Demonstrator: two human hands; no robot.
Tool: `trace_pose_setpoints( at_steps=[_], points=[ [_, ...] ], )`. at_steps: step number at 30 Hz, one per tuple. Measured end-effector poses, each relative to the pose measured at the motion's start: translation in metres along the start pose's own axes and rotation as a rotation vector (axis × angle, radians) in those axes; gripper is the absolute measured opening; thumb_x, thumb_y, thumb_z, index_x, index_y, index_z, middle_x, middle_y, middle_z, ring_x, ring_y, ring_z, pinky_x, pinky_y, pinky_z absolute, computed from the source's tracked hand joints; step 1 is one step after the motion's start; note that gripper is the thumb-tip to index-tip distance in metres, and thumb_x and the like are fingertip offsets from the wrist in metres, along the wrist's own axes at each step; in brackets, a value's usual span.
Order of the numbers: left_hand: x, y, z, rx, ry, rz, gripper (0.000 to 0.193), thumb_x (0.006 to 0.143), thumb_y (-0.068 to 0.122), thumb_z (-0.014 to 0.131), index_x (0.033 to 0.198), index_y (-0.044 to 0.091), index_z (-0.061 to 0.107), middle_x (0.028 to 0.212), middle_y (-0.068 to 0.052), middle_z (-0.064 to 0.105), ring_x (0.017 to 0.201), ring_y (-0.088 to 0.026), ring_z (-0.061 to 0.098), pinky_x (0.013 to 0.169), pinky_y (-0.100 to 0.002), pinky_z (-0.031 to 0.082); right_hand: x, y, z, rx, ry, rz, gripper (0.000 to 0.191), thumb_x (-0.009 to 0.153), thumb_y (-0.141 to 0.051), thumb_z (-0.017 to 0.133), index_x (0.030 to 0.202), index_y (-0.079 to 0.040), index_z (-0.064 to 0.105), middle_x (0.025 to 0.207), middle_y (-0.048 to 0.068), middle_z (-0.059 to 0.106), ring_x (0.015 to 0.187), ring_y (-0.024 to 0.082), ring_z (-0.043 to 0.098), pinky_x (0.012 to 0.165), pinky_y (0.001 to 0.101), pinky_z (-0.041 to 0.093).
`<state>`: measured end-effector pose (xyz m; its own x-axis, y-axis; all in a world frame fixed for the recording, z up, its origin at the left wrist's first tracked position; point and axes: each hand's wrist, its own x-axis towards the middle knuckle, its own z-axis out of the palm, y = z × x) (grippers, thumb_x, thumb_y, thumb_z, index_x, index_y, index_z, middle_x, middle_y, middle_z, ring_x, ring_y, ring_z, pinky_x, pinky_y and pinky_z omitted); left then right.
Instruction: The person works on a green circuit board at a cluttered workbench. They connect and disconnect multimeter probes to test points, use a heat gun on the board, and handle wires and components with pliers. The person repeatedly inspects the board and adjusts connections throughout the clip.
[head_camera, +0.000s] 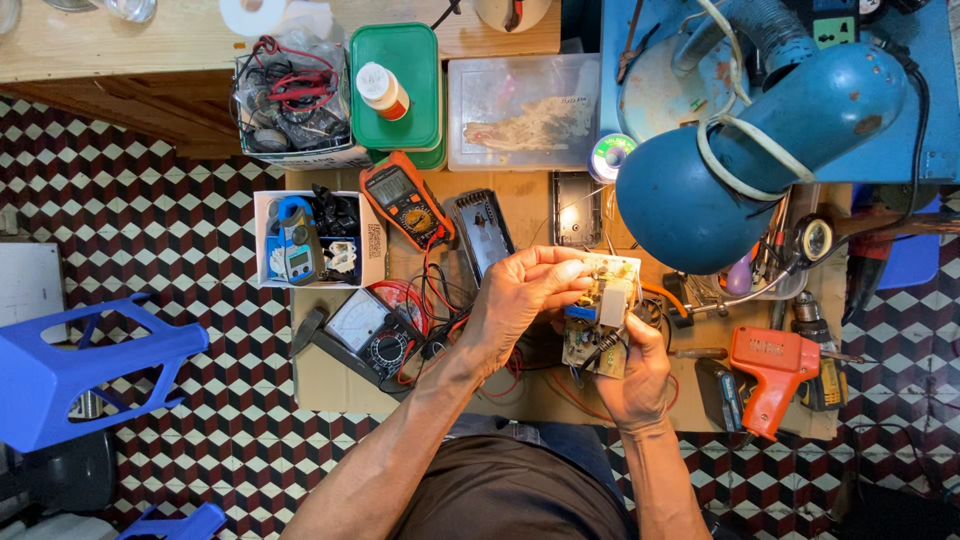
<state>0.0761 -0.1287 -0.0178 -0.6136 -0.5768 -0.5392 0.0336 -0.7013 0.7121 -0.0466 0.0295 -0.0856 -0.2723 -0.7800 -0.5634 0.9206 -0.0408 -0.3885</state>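
Head view: left hand (515, 300) and right hand (635, 375) both pinch circuit board (600, 320) above bench's middle. Risk: loose wires snag fingers, board slips onto orange multimeter (407, 203).

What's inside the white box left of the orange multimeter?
The white box holds a blue clamp meter, black parts and a small white piece. Whatever lies beneath them is covered.
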Motion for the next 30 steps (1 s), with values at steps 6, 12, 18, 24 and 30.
trace_pose_setpoints(
  at_steps=[6, 12, 18, 24, 30],
  points=[
    [0.0, 0.003, -0.007, 0.074, 0.059, 0.032, 0.032, 0.095, 0.022, 0.069, 0.117, -0.001, 0.065, 0.101, -0.011, 0.076, 0.085, -0.013, 0.074, 0.074, -0.024, 0.058, -0.001, 0.007, -0.004, -0.167, -0.026, -0.062, 0.046, 0.103, -0.029, 0.046, 0.137, -0.001, 0.06, 0.127, 0.011, 0.068, 0.116, 0.024, 0.063, 0.103, 0.0407, 0.048],
    [0.002, 0.008, -0.006, 0.236, 0.077, 0.131, 0.029, 0.094, 0.021, 0.07, 0.111, -0.003, 0.072, 0.094, -0.009, 0.077, 0.077, -0.009, 0.068, 0.068, -0.024, 0.056, 0.002, 0.009, 0.0, -0.188, -0.011, -0.065, 0.043, 0.106, -0.028, 0.045, 0.134, 0.0, 0.06, 0.125, 0.011, 0.067, 0.114, 0.023, 0.063, 0.101, 0.0392, 0.048],
    [0.017, 0.006, -0.009, 0.456, 0.115, 0.208, 0.028, 0.088, 0.023, 0.075, 0.102, 0.0, 0.077, 0.09, -0.005, 0.078, 0.08, -0.008, 0.07, 0.072, -0.025, 0.057, 0.001, 0.008, 0.008, -0.296, -0.068, -0.099, 0.045, 0.102, -0.027, 0.042, 0.131, 0.002, 0.061, 0.124, 0.014, 0.07, 0.115, 0.024, 0.065, 0.102, 0.0381, 0.049],
    [0.019, -0.005, -0.012, 0.4, 0.101, 0.169, 0.029, 0.088, 0.026, 0.076, 0.101, 0.0, 0.077, 0.092, -0.004, 0.074, 0.078, -0.01, 0.067, 0.069, -0.027, 0.056, 0.002, 0.011, 0.001, -0.261, 0.004, -0.106, 0.043, 0.104, -0.026, 0.043, 0.132, 0.001, 0.06, 0.125, 0.01, 0.067, 0.116, 0.022, 0.063, 0.103, 0.038, 0.048],
    [0.01, 0.0, -0.004, 0.341, 0.17, 0.229, 0.028, 0.092, 0.027, 0.074, 0.105, 0.002, 0.077, 0.09, -0.004, 0.075, 0.081, -0.008, 0.067, 0.074, -0.025, 0.055, 0.002, 0.009, 0.005, -0.326, -0.001, -0.099, 0.046, 0.101, -0.027, 0.044, 0.136, 0.0, 0.058, 0.12, 0.009, 0.066, 0.11, 0.019, 0.062, 0.096, 0.0355, 0.048]
  ],
)
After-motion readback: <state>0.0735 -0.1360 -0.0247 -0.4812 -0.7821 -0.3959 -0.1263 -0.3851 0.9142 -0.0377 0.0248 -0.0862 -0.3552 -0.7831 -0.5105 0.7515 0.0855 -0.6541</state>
